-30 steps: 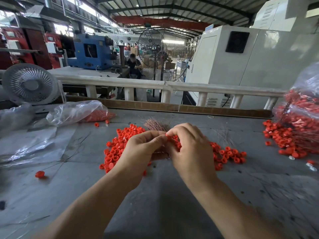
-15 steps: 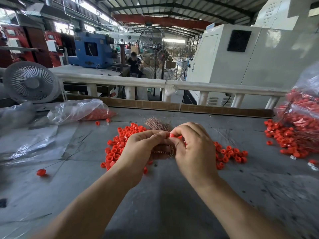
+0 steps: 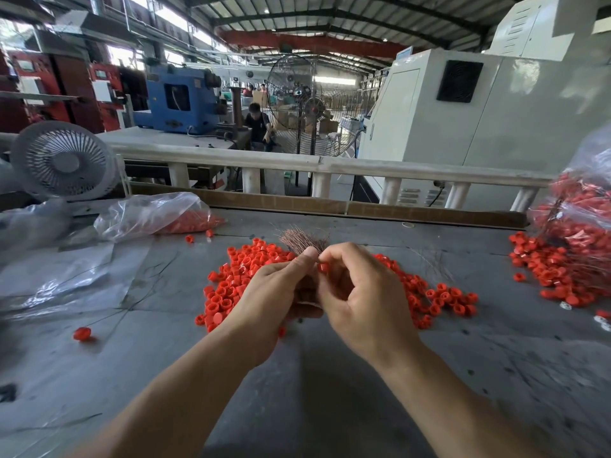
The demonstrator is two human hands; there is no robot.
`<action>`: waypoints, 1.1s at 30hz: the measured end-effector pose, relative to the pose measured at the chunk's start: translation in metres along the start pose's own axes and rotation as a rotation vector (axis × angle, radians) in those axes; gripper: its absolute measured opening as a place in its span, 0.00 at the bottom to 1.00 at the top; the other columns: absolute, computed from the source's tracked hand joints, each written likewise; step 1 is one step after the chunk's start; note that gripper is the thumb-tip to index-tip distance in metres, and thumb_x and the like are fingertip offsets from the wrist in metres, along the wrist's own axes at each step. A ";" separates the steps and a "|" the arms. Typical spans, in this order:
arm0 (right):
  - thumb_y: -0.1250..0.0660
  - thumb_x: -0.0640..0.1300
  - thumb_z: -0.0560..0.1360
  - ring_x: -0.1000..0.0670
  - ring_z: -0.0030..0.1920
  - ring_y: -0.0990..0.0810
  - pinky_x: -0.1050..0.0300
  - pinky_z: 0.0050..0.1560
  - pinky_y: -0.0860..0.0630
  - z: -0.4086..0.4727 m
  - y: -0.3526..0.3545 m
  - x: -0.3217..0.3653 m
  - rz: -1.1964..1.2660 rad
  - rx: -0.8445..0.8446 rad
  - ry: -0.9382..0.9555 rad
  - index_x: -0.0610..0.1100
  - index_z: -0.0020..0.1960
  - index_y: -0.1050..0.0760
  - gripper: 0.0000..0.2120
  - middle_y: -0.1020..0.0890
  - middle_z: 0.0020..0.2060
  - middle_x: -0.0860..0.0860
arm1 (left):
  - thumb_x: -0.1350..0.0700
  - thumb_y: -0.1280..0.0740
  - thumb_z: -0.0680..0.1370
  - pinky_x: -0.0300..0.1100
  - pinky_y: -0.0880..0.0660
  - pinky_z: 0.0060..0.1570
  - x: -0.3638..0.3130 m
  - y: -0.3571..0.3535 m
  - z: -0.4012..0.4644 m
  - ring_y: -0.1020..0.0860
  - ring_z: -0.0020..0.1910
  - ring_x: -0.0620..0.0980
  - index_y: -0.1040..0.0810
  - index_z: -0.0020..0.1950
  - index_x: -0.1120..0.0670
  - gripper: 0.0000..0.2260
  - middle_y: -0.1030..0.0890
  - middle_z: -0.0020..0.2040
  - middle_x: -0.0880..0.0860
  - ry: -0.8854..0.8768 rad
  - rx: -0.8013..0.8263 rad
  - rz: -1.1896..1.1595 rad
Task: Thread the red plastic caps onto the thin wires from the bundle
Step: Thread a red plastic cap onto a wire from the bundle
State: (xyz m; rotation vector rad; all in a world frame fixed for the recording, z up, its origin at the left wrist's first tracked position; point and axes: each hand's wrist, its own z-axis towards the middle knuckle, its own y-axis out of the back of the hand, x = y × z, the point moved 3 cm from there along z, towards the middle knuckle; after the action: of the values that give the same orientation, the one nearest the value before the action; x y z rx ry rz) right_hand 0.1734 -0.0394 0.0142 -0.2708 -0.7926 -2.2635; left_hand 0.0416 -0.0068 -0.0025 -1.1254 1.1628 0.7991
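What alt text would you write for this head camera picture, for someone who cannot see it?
A person's left hand grips a bundle of thin wires while the right hand pinches one red cap beside it. Loose red caps lie heaped on the grey table beneath.

Smooth red plastic caps (image 3: 231, 292), thin coppery metal wires (image 3: 302, 239), clear shiny plastic bag (image 3: 145, 214), dull grey scratched desk (image 3: 330, 385)

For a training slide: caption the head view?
Left hand grips wire bundle; right hand pinches a red cap above the cap pile.
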 end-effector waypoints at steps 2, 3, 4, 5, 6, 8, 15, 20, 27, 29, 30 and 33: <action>0.27 0.40 0.75 0.55 0.42 0.20 0.54 0.42 0.21 0.000 0.000 0.000 0.029 0.018 0.000 0.47 0.51 0.21 0.07 0.19 0.43 0.56 | 0.48 0.35 0.82 0.40 0.22 0.35 -0.001 0.001 0.000 0.17 0.38 0.52 0.15 0.49 0.62 0.18 0.15 0.44 0.62 -0.027 0.005 -0.023; 0.28 0.39 0.74 0.57 0.43 0.20 0.56 0.43 0.21 0.000 0.000 0.000 0.036 0.025 0.005 0.47 0.52 0.22 0.08 0.19 0.44 0.56 | 0.49 0.33 0.81 0.38 0.22 0.32 -0.002 0.002 0.000 0.17 0.36 0.51 0.15 0.49 0.61 0.15 0.15 0.43 0.60 -0.043 0.009 -0.042; 0.28 0.38 0.74 0.57 0.44 0.21 0.59 0.44 0.22 0.000 0.000 0.000 0.045 0.029 0.012 0.46 0.53 0.22 0.09 0.19 0.45 0.56 | 0.50 0.32 0.80 0.38 0.23 0.30 -0.004 0.003 -0.001 0.17 0.35 0.51 0.15 0.49 0.60 0.14 0.15 0.42 0.59 -0.060 0.010 -0.063; 0.29 0.37 0.74 0.57 0.45 0.20 0.60 0.45 0.22 0.000 0.000 0.000 0.059 0.033 0.019 0.46 0.53 0.22 0.10 0.19 0.46 0.56 | 0.50 0.30 0.79 0.39 0.24 0.28 -0.006 0.004 -0.001 0.17 0.35 0.52 0.15 0.49 0.60 0.13 0.16 0.42 0.60 -0.077 0.009 -0.078; 0.29 0.37 0.73 0.57 0.46 0.20 0.60 0.46 0.22 -0.001 0.000 0.000 0.080 0.040 0.023 0.46 0.53 0.22 0.10 0.19 0.46 0.56 | 0.49 0.28 0.76 0.41 0.26 0.28 -0.007 0.006 -0.001 0.18 0.36 0.53 0.16 0.50 0.59 0.14 0.16 0.44 0.61 -0.091 0.003 -0.079; 0.29 0.37 0.73 0.56 0.47 0.19 0.57 0.47 0.21 -0.001 -0.002 0.000 0.127 0.050 0.022 0.45 0.53 0.22 0.10 0.19 0.47 0.55 | 0.47 0.25 0.72 0.45 0.30 0.36 -0.007 0.009 0.001 0.21 0.41 0.59 0.16 0.51 0.60 0.17 0.19 0.47 0.64 -0.113 -0.029 -0.080; 0.27 0.40 0.76 0.59 0.47 0.18 0.64 0.48 0.22 -0.003 -0.008 -0.004 0.178 0.081 -0.028 0.49 0.53 0.21 0.08 0.17 0.46 0.58 | 0.56 0.25 0.72 0.47 0.23 0.41 -0.008 0.018 0.005 0.19 0.38 0.55 0.15 0.46 0.57 0.06 0.19 0.40 0.60 -0.170 -0.118 -0.141; 0.26 0.41 0.76 0.60 0.44 0.18 0.66 0.46 0.22 -0.004 -0.011 -0.007 0.134 0.107 -0.045 0.48 0.54 0.19 0.08 0.16 0.44 0.59 | 0.63 0.27 0.76 0.49 0.21 0.44 -0.008 0.023 0.006 0.19 0.37 0.56 0.15 0.41 0.57 0.05 0.17 0.38 0.60 -0.188 -0.237 -0.078; 0.25 0.40 0.74 0.59 0.48 0.19 0.63 0.50 0.22 -0.005 -0.013 -0.010 0.133 0.167 -0.093 0.48 0.50 0.19 0.07 0.18 0.44 0.59 | 0.63 0.26 0.76 0.61 0.21 0.53 -0.009 0.029 0.006 0.19 0.41 0.60 0.15 0.42 0.57 0.03 0.16 0.40 0.61 -0.192 -0.319 -0.064; 0.25 0.40 0.73 0.58 0.49 0.20 0.61 0.51 0.23 -0.004 -0.014 -0.010 0.113 0.181 -0.097 0.48 0.50 0.19 0.07 0.20 0.45 0.59 | 0.63 0.26 0.76 0.62 0.21 0.53 -0.008 0.029 0.007 0.19 0.41 0.59 0.15 0.41 0.56 0.05 0.16 0.40 0.60 -0.200 -0.326 -0.032; 0.25 0.40 0.73 0.58 0.48 0.21 0.61 0.50 0.23 -0.004 -0.014 -0.009 0.106 0.183 -0.101 0.49 0.49 0.19 0.07 0.21 0.44 0.59 | 0.62 0.26 0.76 0.59 0.20 0.52 -0.008 0.030 0.007 0.19 0.40 0.58 0.14 0.41 0.56 0.05 0.15 0.40 0.59 -0.208 -0.331 -0.019; 0.26 0.41 0.73 0.57 0.46 0.21 0.56 0.49 0.22 -0.005 -0.013 -0.009 0.084 0.192 -0.109 0.49 0.48 0.20 0.06 0.22 0.44 0.59 | 0.61 0.26 0.77 0.57 0.18 0.51 -0.007 0.032 0.008 0.17 0.40 0.55 0.15 0.41 0.55 0.05 0.14 0.40 0.58 -0.226 -0.357 -0.016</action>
State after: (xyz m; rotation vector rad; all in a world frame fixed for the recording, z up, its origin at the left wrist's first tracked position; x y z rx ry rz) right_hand 0.1709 -0.0301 0.0002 -0.3330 -1.0286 -2.0912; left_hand 0.0120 0.0101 -0.0040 -1.2944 0.8405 1.1204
